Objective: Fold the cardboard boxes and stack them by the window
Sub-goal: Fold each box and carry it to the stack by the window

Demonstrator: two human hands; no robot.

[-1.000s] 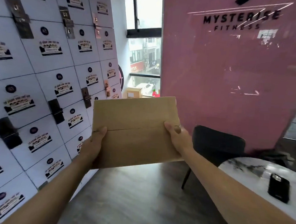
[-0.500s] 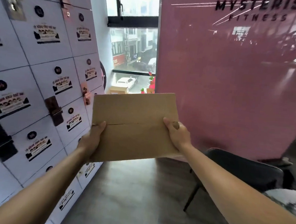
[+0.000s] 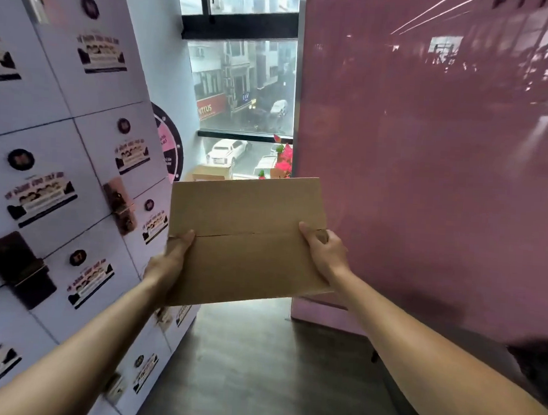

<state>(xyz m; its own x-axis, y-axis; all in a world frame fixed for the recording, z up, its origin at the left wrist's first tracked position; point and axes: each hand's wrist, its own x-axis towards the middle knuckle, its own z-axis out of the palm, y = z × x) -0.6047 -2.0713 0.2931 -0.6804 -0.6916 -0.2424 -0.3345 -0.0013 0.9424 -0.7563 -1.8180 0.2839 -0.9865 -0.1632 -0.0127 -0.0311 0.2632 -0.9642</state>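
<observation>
we are facing a window (image 3: 241, 86) showing a grey, rainy street, white lockers (image 3: 60, 162) lining our left, a glossy pink wall (image 3: 429, 168) reflecting light on our right, dark wood floor (image 3: 256, 366) stretching below

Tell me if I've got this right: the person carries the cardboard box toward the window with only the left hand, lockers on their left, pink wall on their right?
Not quite. The head view shows both hands on the cardboard box: the left hand grips its left edge, the right hand its right edge. The lockers, pink wall and window are as you say.
</observation>
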